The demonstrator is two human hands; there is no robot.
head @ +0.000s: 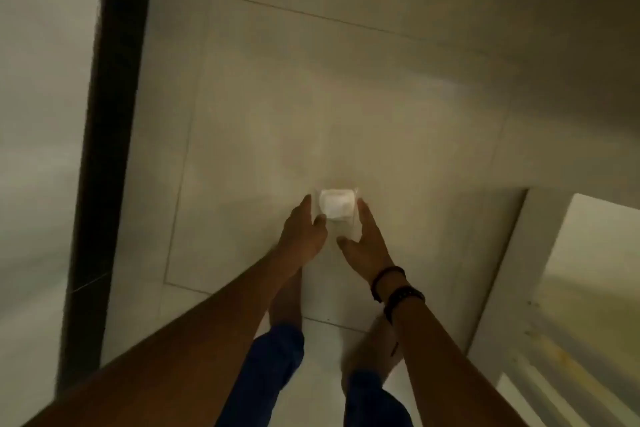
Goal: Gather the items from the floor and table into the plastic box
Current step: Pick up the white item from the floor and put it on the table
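A small clear plastic box (341,218) hangs over the pale tiled floor, held between both hands. Inside it lies a white rounded item (336,204). My left hand (303,230) presses the box's left side, fingers stretched along it. My right hand (363,243) grips its right side, thumb under the near edge; dark bands circle that wrist. The picture is dim and blurred, so the box's walls are faint.
The tiled floor (346,97) spreads ahead. A dark vertical frame (110,114) runs down the left beside a pale wall. A white ledge or cabinet (571,270) stands at the right. My bare feet and blue trousers (273,367) are below the arms.
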